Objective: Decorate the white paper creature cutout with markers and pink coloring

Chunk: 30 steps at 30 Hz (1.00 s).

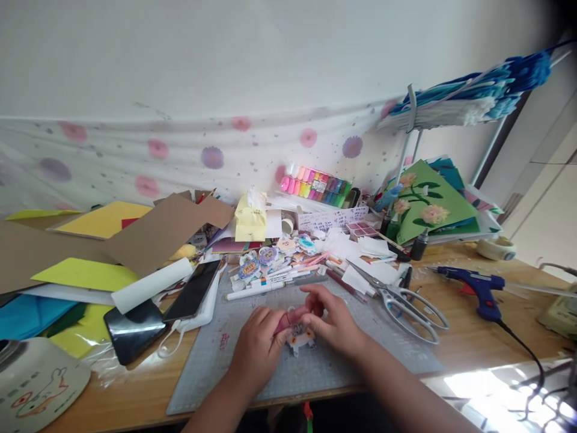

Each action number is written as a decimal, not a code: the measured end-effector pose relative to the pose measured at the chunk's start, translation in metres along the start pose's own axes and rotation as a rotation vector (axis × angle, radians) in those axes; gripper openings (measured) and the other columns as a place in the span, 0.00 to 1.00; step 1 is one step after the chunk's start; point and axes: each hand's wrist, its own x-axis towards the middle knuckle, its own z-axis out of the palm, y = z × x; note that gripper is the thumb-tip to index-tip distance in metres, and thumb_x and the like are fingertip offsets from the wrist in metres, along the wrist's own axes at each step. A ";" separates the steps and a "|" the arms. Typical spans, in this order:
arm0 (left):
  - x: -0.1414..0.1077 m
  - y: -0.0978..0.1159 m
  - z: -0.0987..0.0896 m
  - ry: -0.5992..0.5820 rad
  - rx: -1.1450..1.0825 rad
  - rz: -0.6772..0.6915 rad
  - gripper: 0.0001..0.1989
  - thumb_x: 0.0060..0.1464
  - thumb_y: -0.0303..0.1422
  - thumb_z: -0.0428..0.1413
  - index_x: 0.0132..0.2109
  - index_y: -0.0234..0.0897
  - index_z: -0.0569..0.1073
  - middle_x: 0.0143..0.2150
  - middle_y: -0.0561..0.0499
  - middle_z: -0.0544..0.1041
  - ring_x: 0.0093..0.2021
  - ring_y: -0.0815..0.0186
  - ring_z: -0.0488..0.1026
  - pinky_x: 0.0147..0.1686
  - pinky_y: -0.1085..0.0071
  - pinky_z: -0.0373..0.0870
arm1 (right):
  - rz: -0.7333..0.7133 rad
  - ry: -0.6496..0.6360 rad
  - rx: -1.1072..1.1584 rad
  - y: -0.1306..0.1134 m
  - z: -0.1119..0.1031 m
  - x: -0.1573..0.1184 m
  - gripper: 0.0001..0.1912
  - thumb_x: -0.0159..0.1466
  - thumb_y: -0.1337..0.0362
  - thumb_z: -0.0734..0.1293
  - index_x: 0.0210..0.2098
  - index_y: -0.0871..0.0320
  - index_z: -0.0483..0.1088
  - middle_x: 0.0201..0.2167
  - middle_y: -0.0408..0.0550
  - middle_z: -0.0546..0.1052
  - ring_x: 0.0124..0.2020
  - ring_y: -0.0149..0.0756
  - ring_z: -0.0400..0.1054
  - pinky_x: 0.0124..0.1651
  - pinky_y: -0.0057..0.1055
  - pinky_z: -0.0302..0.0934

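A pink pen-like stick (293,317) is held level between my two hands, above the grey cutting mat (202,379). My left hand (258,340) is closed around its left end. The thumb and fingers of my right hand (334,322) close on the other end, with the index finger arched above. Under the hands lies a small paper cutout (301,341) with printed figures and orange dots, partly covered by my fingers. Just beyond the hands, a white marker (252,291) and a grey pen (309,279) rest on the mat.
Large grey scissors (396,300) lie right of my hands. Further right is a blue glue gun (478,285) with its cord. Paper cutouts (268,257) and scraps crowd the back. A black phone (193,291), cardboard (157,234) and coloured paper are piled left.
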 end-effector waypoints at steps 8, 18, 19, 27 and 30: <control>0.000 -0.011 0.003 -0.006 -0.197 -0.041 0.16 0.63 0.43 0.47 0.47 0.39 0.74 0.37 0.47 0.73 0.40 0.58 0.71 0.39 0.62 0.69 | 0.021 -0.018 -0.072 0.001 -0.002 0.003 0.20 0.66 0.51 0.62 0.24 0.58 0.68 0.21 0.43 0.68 0.25 0.33 0.62 0.29 0.29 0.56; -0.001 -0.011 0.001 0.069 -0.234 -0.014 0.14 0.61 0.42 0.51 0.43 0.37 0.76 0.34 0.48 0.72 0.37 0.60 0.70 0.36 0.66 0.67 | 0.014 -0.066 0.003 -0.002 -0.006 0.005 0.22 0.67 0.50 0.60 0.26 0.57 0.73 0.26 0.47 0.70 0.31 0.37 0.66 0.37 0.34 0.61; -0.001 -0.011 0.000 0.075 -0.237 -0.013 0.14 0.61 0.42 0.52 0.43 0.38 0.76 0.34 0.48 0.71 0.37 0.60 0.69 0.36 0.66 0.67 | 0.014 -0.060 0.010 -0.002 -0.007 0.005 0.22 0.67 0.50 0.59 0.27 0.57 0.73 0.26 0.47 0.70 0.31 0.37 0.66 0.37 0.34 0.62; 0.001 -0.011 0.001 0.053 -0.273 -0.007 0.12 0.61 0.41 0.52 0.44 0.40 0.75 0.35 0.50 0.72 0.37 0.62 0.70 0.37 0.67 0.67 | -0.044 -0.075 -0.059 -0.005 0.000 0.006 0.25 0.67 0.45 0.57 0.31 0.57 0.74 0.30 0.49 0.72 0.35 0.38 0.67 0.40 0.36 0.62; 0.000 -0.010 0.002 0.073 -0.263 0.031 0.13 0.61 0.41 0.52 0.44 0.39 0.75 0.34 0.50 0.72 0.36 0.62 0.70 0.36 0.68 0.67 | -0.023 -0.094 -0.073 -0.006 -0.001 0.006 0.29 0.69 0.44 0.52 0.25 0.57 0.71 0.24 0.46 0.70 0.29 0.36 0.64 0.36 0.34 0.60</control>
